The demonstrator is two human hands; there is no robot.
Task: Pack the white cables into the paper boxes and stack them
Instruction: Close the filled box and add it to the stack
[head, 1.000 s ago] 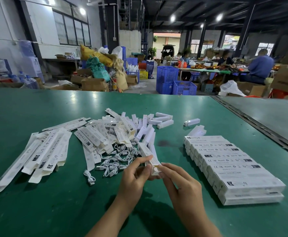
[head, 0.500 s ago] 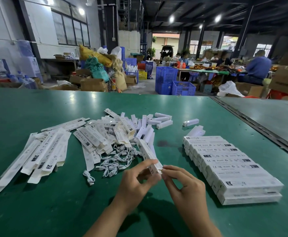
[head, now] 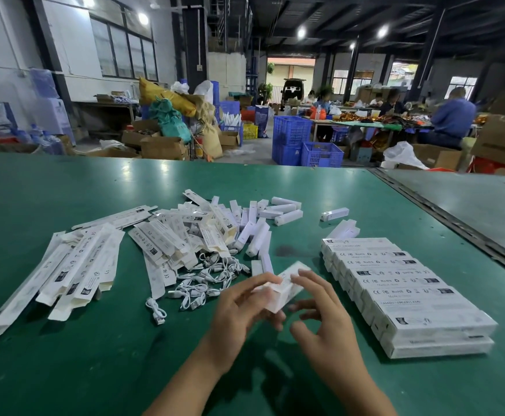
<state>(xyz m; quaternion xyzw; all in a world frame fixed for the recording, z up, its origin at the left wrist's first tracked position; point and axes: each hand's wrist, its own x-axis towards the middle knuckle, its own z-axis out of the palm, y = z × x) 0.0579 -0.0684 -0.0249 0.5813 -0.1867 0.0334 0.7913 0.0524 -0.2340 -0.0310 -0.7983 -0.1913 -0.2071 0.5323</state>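
1. My left hand (head: pixel 245 307) is raised just above the counter (head: pixel 95 370), forearm coming in from the bottom edge. Its fingers are curled round the near end of one paper box (head: pixel 287 286), thumb side on top.
2. My right hand (head: pixel 323 319) sits just right of that box with its fingers spread and loosely bent, gripping nothing. Its index finger reaches up along the box's right edge. Motion blur keeps me from telling whether it actually touches.
3. The box is off the counter between the two hands, tilted, its far end pointing up and to the right. It is smeared by blur, so I cannot read the state of its end flap.
4. Half a second ago both hands pinched the box's near end with their fingertips, and its far end pointed away to the left, over the pile. It has since swung round to the right, and the right hand has let go and opened out.
5. The white cables (head: pixel 209 280) lie loose on the counter just left of my hands, unmoved.
6. The stack of packed boxes (head: pixel 407 295) stands on the right, two layers deep, as before.
7. The flat cartons (head: pixel 77 274) lie fanned out at the left, also unchanged.
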